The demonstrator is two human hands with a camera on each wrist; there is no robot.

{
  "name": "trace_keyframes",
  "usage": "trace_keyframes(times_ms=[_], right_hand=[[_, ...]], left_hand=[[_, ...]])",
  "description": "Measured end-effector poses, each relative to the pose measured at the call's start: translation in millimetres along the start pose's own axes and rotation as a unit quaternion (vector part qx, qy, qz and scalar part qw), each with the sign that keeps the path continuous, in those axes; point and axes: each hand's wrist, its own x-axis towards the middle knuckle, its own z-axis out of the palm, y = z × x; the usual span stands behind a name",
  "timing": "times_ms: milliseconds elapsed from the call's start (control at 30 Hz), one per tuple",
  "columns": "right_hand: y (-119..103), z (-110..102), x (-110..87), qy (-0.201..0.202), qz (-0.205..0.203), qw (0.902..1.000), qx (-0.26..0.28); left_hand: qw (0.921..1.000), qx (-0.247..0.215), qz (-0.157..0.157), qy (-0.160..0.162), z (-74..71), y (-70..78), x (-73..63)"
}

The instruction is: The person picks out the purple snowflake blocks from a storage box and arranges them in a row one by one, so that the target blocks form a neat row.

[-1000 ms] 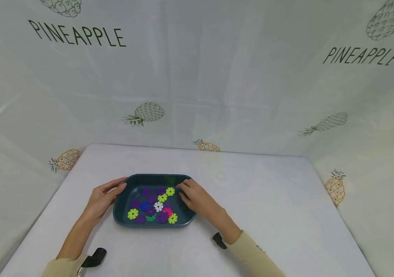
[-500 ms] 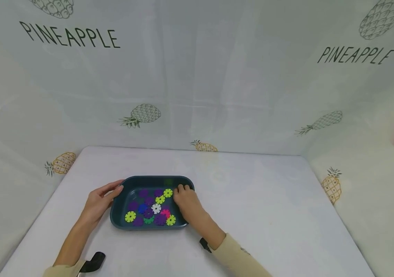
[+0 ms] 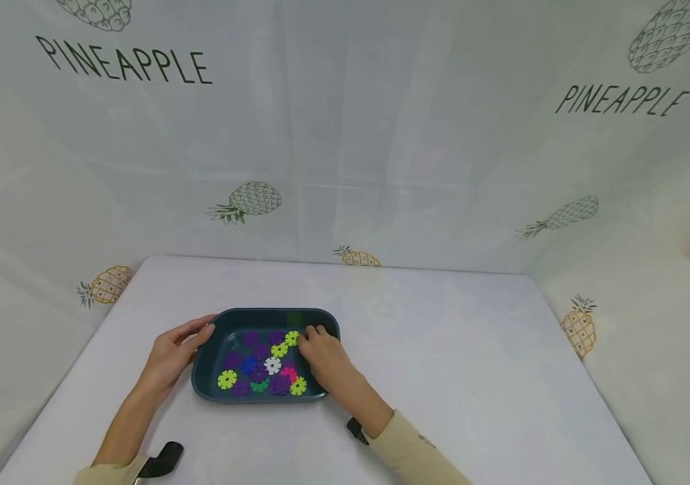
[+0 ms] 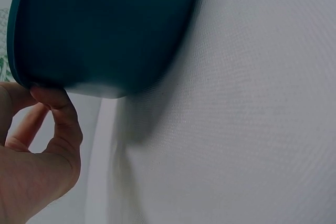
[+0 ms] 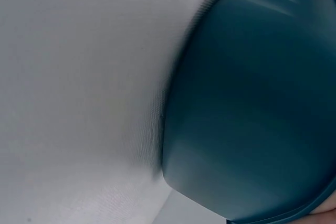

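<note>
A dark teal rectangular tray [image 3: 216, 350] with rounded corners sits on the white table, holding several flat plastic snowflake discs. Most are purple; others are yellow-green, blue, green, pink, and one white disc [image 3: 272, 366]. My left hand [image 3: 165, 360] grips the tray's far left corner, its thumb at the rim, as the left wrist view shows. Inside the right end, my right hand [image 3: 322, 353] reaches down with bent fingers. Its fingertips meet the right edge of a yellow-green disc [image 3: 292, 338]; I cannot tell if they pinch it. In the right wrist view the tray wall [image 5: 247, 103] hides most of this hand.
The table's white cover [image 3: 454, 364] extends to the right of the tray. Behind and beside it hangs a pale curtain [image 3: 345, 135] printed with pineapples. A black strap end [image 3: 164, 459] sticks out from the left wrist; another [image 3: 357, 431] is at the right wrist.
My right hand has gone from the tray's right rim down inside it and left to the yellow-green disc. The left hand keeps its place on the corner. The head view has shifted slightly.
</note>
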Motion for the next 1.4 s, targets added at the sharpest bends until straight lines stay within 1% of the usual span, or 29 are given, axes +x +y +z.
trace_keyframes(times_ms=[167, 400, 567, 667, 733, 767, 833, 933, 1000, 1067, 1167, 1300, 1367, 1400], right_hand=[[1, 0, -0.4, 0.008, 0.003, 0.9997, 0.021], [1, -1, -2.3, 0.035, 0.006, 0.9987, 0.036], [1, 0, -3.1, 0.043, 0.017, 0.9975, 0.054], [1, -2, -3.9, 0.052, 0.026, 0.9948, 0.084], [2, -2, -4.4, 0.065, 0.033, 0.9897, 0.123], [3, -2, -4.6, 0.074, 0.037, 0.9853, 0.149], [5, -2, -5.2, 0.093, 0.044, 0.9728, 0.208], [12, 1, -6.7, 0.133, 0.046, 0.9441, 0.298], [18, 2, -8.0, 0.163, 0.041, 0.9255, 0.340], [24, 4, -8.6, 0.187, 0.035, 0.9090, 0.371], [33, 4, -8.5, 0.206, 0.033, 0.8915, 0.402], [42, 3, -8.3, 0.208, 0.047, 0.8678, 0.449], [46, 2, -8.4, 0.210, 0.059, 0.8579, 0.465], [48, 2, -8.2, 0.212, 0.066, 0.8552, 0.468]], left_hand=[[1.0000, 0.001, 0.000, 0.001, 0.2, 1.1, -0.4], [1.0000, 0.004, 0.002, 0.001, 0.8, 1.3, -0.3], [1.0000, 0.006, 0.002, 0.002, 1.3, 1.3, -0.1], [0.9999, 0.009, 0.000, 0.004, 1.3, 1.6, -0.7], [0.9999, 0.011, -0.001, 0.006, 1.1, 1.9, -1.4], [0.9999, 0.010, -0.001, 0.007, 1.0, 2.0, -1.7], [0.9999, 0.009, -0.001, 0.008, 0.9, 1.9, -2.1], [0.9999, 0.007, 0.000, 0.009, 1.4, 1.2, -1.5], [0.9999, 0.005, 0.000, 0.009, 2.2, 0.7, -0.9], [0.9999, 0.004, -0.001, 0.010, 3.0, 0.5, -0.2], [0.9999, 0.004, -0.004, 0.014, 3.7, 0.9, -0.3], [0.9998, 0.010, -0.007, 0.015, 3.6, 1.7, -0.7], [0.9998, 0.010, -0.007, 0.015, 3.5, 1.8, -0.5], [0.9998, 0.009, -0.006, 0.014, 3.5, 1.8, -0.4]])
